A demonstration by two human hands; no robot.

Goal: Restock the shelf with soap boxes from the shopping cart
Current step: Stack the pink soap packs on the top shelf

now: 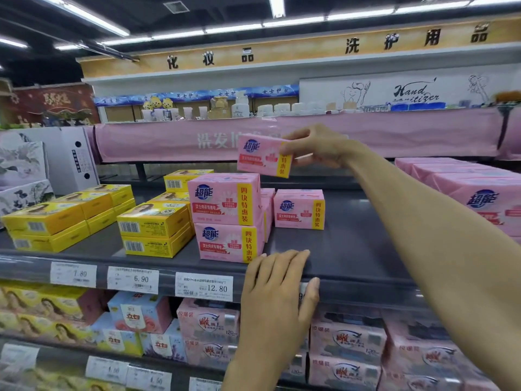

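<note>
My right hand point(314, 148) grips a pink soap box point(260, 156) by its right end and holds it in the air, just above a stack of two pink soap boxes point(225, 218) on the grey shelf point(338, 249). Another pink soap box point(298, 208) stands behind and to the right of the stack. My left hand point(277, 289) rests on the shelf's front edge, fingers laid over the rail and thumb on its face. The shopping cart is out of view.
Yellow boxes point(153, 230) are stacked on the shelf's left part. More pink packs point(479, 190) lie at the far right. Price tags point(204, 286) line the rail. A pink banner point(169, 139) covers the shelf above. Lower shelves hold several soap packs point(346, 342).
</note>
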